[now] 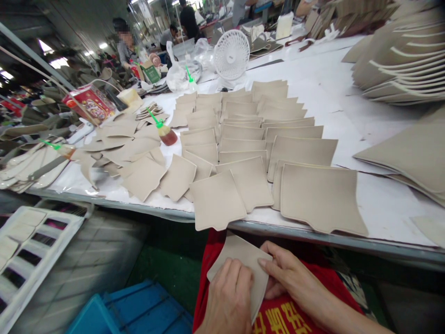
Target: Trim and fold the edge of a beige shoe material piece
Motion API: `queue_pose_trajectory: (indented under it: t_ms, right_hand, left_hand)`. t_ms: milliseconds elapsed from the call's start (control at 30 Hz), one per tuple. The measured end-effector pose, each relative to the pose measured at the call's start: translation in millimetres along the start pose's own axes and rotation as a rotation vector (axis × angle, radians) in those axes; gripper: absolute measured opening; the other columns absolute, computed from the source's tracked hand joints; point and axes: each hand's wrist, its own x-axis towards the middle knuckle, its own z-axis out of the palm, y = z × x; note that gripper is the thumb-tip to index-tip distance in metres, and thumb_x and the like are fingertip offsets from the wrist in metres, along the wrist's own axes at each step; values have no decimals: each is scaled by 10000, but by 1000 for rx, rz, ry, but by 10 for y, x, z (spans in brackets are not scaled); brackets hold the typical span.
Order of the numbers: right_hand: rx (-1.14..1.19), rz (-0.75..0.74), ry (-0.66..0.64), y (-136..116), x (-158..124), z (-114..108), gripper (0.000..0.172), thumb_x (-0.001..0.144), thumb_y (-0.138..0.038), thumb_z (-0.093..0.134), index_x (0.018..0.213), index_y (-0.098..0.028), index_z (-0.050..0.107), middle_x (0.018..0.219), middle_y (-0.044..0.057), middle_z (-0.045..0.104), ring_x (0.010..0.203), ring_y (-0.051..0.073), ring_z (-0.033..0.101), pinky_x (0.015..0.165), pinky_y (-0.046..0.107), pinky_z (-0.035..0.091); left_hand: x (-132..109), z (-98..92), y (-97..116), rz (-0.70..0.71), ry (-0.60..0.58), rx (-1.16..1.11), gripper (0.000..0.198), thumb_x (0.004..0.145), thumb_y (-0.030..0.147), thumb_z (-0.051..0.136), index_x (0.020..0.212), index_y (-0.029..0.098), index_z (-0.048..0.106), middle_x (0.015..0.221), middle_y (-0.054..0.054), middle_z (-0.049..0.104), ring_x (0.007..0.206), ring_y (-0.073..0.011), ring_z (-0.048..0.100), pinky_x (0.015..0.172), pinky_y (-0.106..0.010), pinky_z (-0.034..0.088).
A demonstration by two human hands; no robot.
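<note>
A beige leather-like piece (239,253) lies over the red apron (295,311), just below the table's front edge. My right hand (281,269) pinches its right edge between thumb and fingers. On the middle of the piece rests my left hand (231,292), with its fingers curled and close together; its fingertips are hidden, so its grip is unclear. Beyond the hands, overlapping rows of similar beige panels (318,195) cover the white table (323,93). One panel (219,199) juts over the table edge right above my hands.
Bottles with green nozzles (168,134) stand among loose pieces at the left. A white fan (232,55) is at the back. Tall beige stacks (410,65) rise at the right. A blue crate (139,311) and a white rack (31,250) are at the lower left. Other people (189,21) are in the background.
</note>
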Motion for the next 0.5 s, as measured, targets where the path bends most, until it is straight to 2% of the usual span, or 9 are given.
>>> queue_pose_trajectory:
  t_ms: [133, 333, 500]
  right_hand:
    - [-15, 2, -9, 9, -4, -20, 460, 753, -641, 681, 853, -228, 506, 619, -29, 658, 564, 168, 654, 542, 252, 512]
    - [-24, 10, -17, 7, 1, -20, 475, 743, -660, 674, 849, -231, 500, 615, -22, 672, 565, 181, 671, 547, 264, 520]
    - [-41, 3, -9, 0, -1, -28, 452, 760, -646, 655, 853, -232, 500, 622, -19, 679, 572, 187, 677, 554, 274, 523]
  left_hand:
    - [-49, -21, -46, -58, -24, -74, 227, 935, 42, 347, 860, 188, 503, 798, -50, 588, 725, -214, 578, 629, -345, 458]
    - [-55, -61, -24, -191, 32, -292, 190, 1011, 128, 377, 898, 205, 508, 834, -30, 590, 785, -186, 599, 692, -306, 465]
    - [-6, -128, 75, -343, 204, -449, 213, 1025, 167, 388, 856, 211, 509, 812, -10, 550, 761, -160, 559, 705, -285, 429]
